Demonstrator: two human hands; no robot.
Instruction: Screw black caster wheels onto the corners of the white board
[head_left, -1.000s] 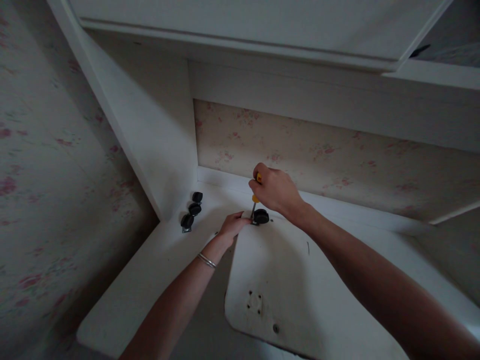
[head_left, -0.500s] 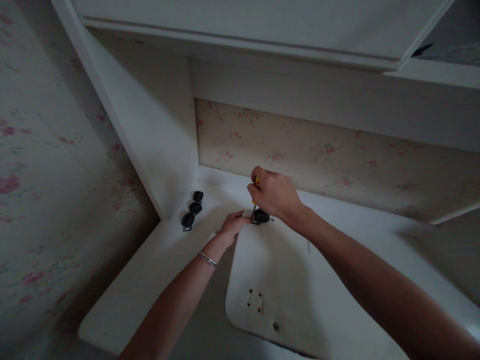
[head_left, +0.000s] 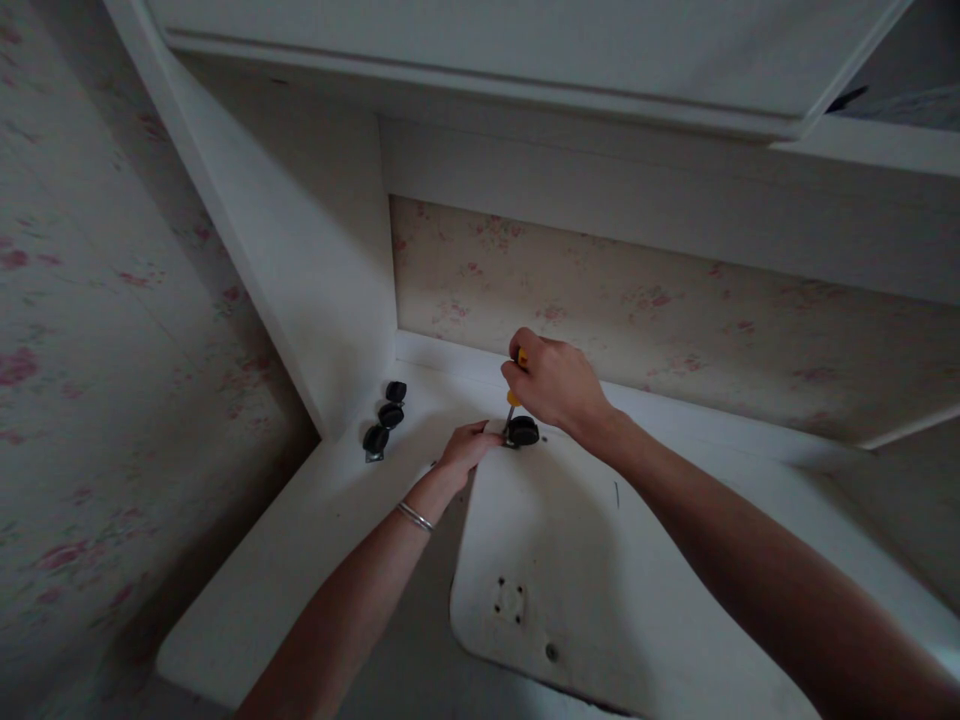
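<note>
My right hand (head_left: pixel 559 380) is wrapped round the yellow handle of a screwdriver (head_left: pixel 513 398). The tool stands nearly upright, its tip down at the mounting plate of a black caster wheel (head_left: pixel 523 431). This caster sits at the far left corner of a white board (head_left: pixel 555 540) with rounded corners. Beside it, my left hand (head_left: pixel 466 450) grips the board's corner edge, thumb close to the caster plate; its other fingers are partly hidden. Four small screw holes in a square mark (head_left: pixel 510 601) show at the board's near corner.
Several loose black casters (head_left: pixel 391 416) lie in a row on the white desk surface (head_left: pixel 300 560) to the left. A white cabinet (head_left: pixel 480 60) overhangs from above. Side panel (head_left: pixel 300 250) and flowered wall (head_left: pixel 75 350) bound the left.
My right hand has shifted slightly right and turned, showing more of the yellow handle. The left hand, board and casters have stayed in place.
</note>
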